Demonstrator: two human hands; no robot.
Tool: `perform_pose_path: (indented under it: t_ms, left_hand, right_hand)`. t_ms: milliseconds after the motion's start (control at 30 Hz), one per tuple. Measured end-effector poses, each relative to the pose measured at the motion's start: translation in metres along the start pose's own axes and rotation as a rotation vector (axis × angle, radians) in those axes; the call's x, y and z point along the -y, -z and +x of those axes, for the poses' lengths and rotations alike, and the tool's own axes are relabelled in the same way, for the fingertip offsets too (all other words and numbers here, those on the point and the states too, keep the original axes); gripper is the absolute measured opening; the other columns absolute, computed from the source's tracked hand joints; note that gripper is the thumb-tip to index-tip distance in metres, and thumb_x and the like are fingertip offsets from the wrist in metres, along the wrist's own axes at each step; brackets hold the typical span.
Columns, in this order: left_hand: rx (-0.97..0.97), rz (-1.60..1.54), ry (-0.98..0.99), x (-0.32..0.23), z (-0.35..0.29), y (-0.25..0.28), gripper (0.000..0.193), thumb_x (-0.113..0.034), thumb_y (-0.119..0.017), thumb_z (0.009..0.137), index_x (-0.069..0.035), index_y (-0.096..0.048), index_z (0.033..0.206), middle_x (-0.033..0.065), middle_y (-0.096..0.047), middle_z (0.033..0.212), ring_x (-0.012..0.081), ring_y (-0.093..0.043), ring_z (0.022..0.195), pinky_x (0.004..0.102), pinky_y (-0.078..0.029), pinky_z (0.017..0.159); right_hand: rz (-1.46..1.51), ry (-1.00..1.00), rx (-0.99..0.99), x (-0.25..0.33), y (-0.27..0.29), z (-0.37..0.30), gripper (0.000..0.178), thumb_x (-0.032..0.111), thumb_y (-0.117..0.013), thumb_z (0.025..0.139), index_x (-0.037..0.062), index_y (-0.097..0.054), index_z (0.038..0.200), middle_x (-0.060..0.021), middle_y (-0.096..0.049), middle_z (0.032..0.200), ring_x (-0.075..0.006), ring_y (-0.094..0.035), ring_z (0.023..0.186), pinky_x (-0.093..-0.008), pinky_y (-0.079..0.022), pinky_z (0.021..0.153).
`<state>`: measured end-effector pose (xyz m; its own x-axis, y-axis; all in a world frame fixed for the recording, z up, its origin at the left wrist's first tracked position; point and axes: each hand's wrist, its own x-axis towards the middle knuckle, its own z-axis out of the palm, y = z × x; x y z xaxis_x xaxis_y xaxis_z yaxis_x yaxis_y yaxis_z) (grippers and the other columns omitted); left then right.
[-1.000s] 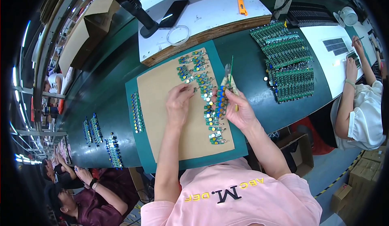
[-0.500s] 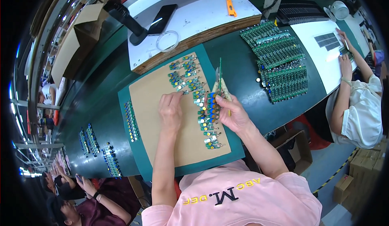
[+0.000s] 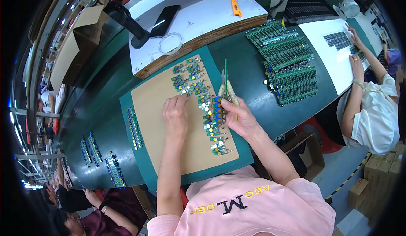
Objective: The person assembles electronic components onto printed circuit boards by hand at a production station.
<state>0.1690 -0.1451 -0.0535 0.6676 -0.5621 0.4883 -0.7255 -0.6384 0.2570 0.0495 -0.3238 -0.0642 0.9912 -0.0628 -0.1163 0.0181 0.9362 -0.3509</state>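
My right hand (image 3: 244, 118) is closed round a green circuit board strip (image 3: 218, 109) with a row of blue round parts, seen from its edge. The same hand holds cutting pliers (image 3: 231, 93) with pale yellow handles, jaws pointing away from me. My left hand (image 3: 175, 116) is closed, thumb and fingertips pinched at a small circuit board (image 3: 184, 92) among others on the cardboard. Several small boards with yellow and white round parts (image 3: 194, 69) run in an uneven column down the cardboard sheet (image 3: 158, 122), partly hidden by the strip.
A green mat (image 3: 146, 167) lies under the cardboard, with a board strip (image 3: 134, 128) at its left edge. Ahead, a white platform (image 3: 203, 7) bears a phone (image 3: 165, 21), clear ring and orange cutter (image 3: 236, 6). Stacked boards (image 3: 292, 67) lie right, near a co-worker's hands (image 3: 357, 62).
My left hand's fingertips have shifted slightly left across the small boards. The right hand keeps its hold on strip and pliers. The whole view has shifted a little.
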Motion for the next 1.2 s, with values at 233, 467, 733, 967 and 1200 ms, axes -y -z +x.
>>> perform_pose_path:
  t_ms: [233,467,733,967,1200]
  left_hand:
    - [-0.168,-0.421,0.138,-0.04,-0.003,0.027,0.031,-0.005,-0.068,0.09,-0.003,-0.065,0.121,0.0103,-0.064,0.109,0.0206,-0.062,0.081,0.0298,-0.052,0.075]
    - [0.049,-0.923,0.573,-0.085,-0.017,0.053,0.026,-0.009,-0.06,0.099,-0.002,-0.065,0.123,0.0077,-0.062,0.105,0.0136,-0.058,0.084,0.0261,-0.047,0.074]
    - [-0.111,-0.933,0.529,-0.078,-0.027,0.055,0.019,-0.015,-0.054,0.104,-0.002,-0.064,0.115,0.0053,-0.061,0.094,0.0116,-0.053,0.078,0.026,-0.044,0.07]
    - [-0.162,-0.795,0.549,-0.079,-0.031,0.059,0.021,-0.022,-0.046,0.108,-0.005,-0.055,0.102,0.0013,-0.057,0.081,0.0098,-0.048,0.07,0.026,-0.042,0.064]
    - [-0.329,-1.156,0.71,-0.08,-0.03,0.053,0.026,-0.026,-0.038,0.11,-0.007,-0.051,0.097,-0.0015,-0.049,0.072,0.008,-0.043,0.065,0.0253,-0.04,0.061]
  right_hand:
    - [-0.311,0.125,-0.05,-0.006,-0.015,0.002,0.022,0.007,-0.063,0.097,0.0013,-0.061,0.118,-0.009,-0.07,0.102,-0.0136,-0.067,0.087,-0.0262,-0.055,0.081]
    - [-1.015,0.253,-0.11,-0.013,-0.053,-0.011,0.015,0.013,-0.065,0.097,0.0016,-0.064,0.108,-0.0016,-0.063,0.085,-0.0076,-0.053,0.073,-0.022,-0.045,0.068]
    - [-1.104,0.373,-0.15,-0.019,-0.063,-0.01,0.014,0.014,-0.064,0.096,-0.0005,-0.062,0.097,-0.0027,-0.053,0.078,-0.0126,-0.047,0.066,-0.0296,-0.041,0.06]
    - [-1.288,0.604,-0.088,-0.032,-0.064,-0.008,0.016,0.016,-0.063,0.098,-0.0001,-0.062,0.098,-0.0041,-0.055,0.082,-0.0132,-0.048,0.067,-0.0282,-0.041,0.061]
    - [-0.81,0.228,-0.11,-0.043,-0.066,-0.001,0.017,0.017,-0.065,0.096,0.0004,-0.064,0.101,-0.0057,-0.056,0.088,-0.0155,-0.05,0.071,-0.0295,-0.043,0.064]
